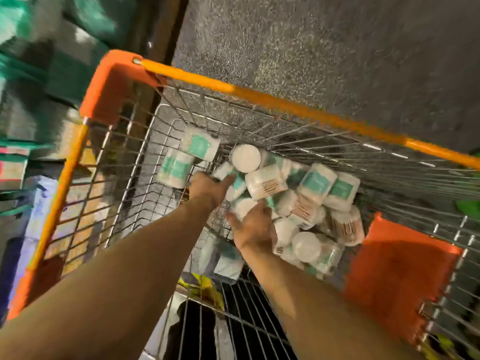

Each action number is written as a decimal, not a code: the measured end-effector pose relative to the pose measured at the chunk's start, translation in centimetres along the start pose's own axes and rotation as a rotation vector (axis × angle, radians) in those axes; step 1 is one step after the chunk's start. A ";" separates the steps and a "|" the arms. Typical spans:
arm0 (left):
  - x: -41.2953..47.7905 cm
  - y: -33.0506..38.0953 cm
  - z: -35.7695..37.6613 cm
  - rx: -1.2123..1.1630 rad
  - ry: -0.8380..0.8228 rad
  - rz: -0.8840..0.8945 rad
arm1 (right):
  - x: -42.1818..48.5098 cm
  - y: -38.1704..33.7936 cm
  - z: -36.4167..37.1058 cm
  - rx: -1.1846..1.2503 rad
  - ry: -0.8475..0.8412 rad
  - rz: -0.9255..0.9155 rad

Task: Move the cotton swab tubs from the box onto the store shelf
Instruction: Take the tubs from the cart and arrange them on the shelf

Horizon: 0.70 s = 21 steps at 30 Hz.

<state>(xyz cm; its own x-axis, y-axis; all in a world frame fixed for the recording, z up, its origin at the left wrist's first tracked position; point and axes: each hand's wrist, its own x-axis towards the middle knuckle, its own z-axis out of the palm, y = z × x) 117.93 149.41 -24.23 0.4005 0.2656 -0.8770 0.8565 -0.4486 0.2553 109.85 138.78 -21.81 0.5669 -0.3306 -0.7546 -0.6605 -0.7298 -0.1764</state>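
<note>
Several white cotton swab tubs with teal labels (315, 184) lie piled in a wire cart (233, 120) with an orange rim, mostly at its right side. Two more tubs (176, 167) lie apart at the far left of the cart floor. My left hand (206, 188) reaches down into the pile with its thumb stretched toward a teal-labelled tub (237, 184); its fingers are hidden behind the hand. My right hand (255, 227) is lower, its thumb and fingers curled round a white-lidded tub (242, 207). The picture is blurred by motion.
The orange fold-down seat flap (394, 266) stands at the cart's near right. Blurred store shelves with green and white packs (39, 74) run along the left. Grey speckled floor (324, 48) lies beyond the cart. A flat wrapped pack (223, 258) lies near the cart's front.
</note>
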 end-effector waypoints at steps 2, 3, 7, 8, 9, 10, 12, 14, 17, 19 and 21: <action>1.0 -0.1 0.5 -0.010 0.021 0.019 | 0.4 0.0 0.6 0.013 0.023 0.009; 1.4 -0.1 0.6 -0.016 0.027 0.029 | 0.6 0.1 0.8 0.025 0.035 0.019; 1.2 -0.5 0.4 -0.033 0.018 0.036 | 0.2 0.5 0.9 0.079 0.007 0.007; 0.6 -0.8 0.1 -0.014 0.020 0.031 | -0.1 0.8 0.7 0.090 -0.002 0.008; -0.2 -1.1 -0.4 0.010 0.029 0.044 | -0.7 0.8 0.3 0.098 -0.019 0.009; -1.1 -1.4 -1.2 0.038 0.038 0.050 | -1.4 0.9 -0.2 0.109 -0.030 0.004; -2.8 -2.1 -2.8 0.065 0.047 0.059 | -2.6 0.9 -1.1 0.115 -0.031 -0.019; -5.2 -2.7 -5.1 0.036 0.050 0.085 | -4.5 0.3 -2.5 0.089 0.003 -0.056; -8.7 -3.1 -8.0 -0.047 0.081 0.129 | -6.9 -0.6 -4.2 0.070 -0.012 -0.041; -12.0 -3.5 -10.4 -0.088 0.139 0.178 | -9.8 -1.5 -5.8 0.162 -0.007 -0.049; -14.6 -3.6 -12.4 -0.103 0.147 0.189 | -11.7 -2.5 -6.7 0.243 -0.021 -0.060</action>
<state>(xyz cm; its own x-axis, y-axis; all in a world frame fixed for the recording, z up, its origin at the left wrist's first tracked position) 113.00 157.76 -7.31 0.5931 0.3095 -0.7433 0.7875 -0.4151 0.4556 108.15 140.45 -8.38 0.5999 -0.2771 -0.7506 -0.7267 -0.5813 -0.3662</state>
